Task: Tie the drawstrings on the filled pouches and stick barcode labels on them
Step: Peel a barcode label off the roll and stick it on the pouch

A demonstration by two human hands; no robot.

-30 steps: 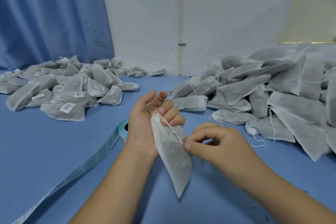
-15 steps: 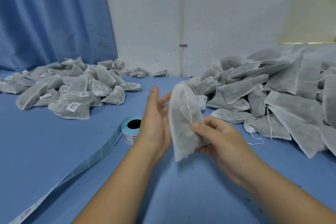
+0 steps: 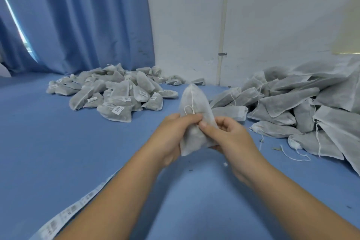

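From where I stood, both hands were closed on one filled pouch (image 3: 196,101), which they held up off the bench (image 3: 48,152), upright, with its gathered neck pointing away from the person. The left grip (image 3: 171,134) wrapped the pouch's near-left side, thumb laid across the front. The right grip (image 3: 231,136) met it from the other side, thumb pressed on the front and fingers curled behind. The two thumbs sat almost touching, right where the white drawstring (image 3: 192,99) ran down the face from the neck and made a small loop just above them. I took that hold to be for the tying: the body was pinned so the cord could be worked between the thumbs, though I could not tell whether a knot was made. Beyond the left grip and well apart from it lay a pile of pouches (image 3: 120,93) bearing white barcode labels (image 3: 118,109), the finished lot by my reckoning. Beyond the right grip rose a bigger heap (image 3: 288,103) with loose strings trailing and no labels that I could see, close enough for that hand to draw from. The label strip (image 3: 64,218) trailed along the bench under the left forearm, near for the sticking step, which this pouch had not yet had.
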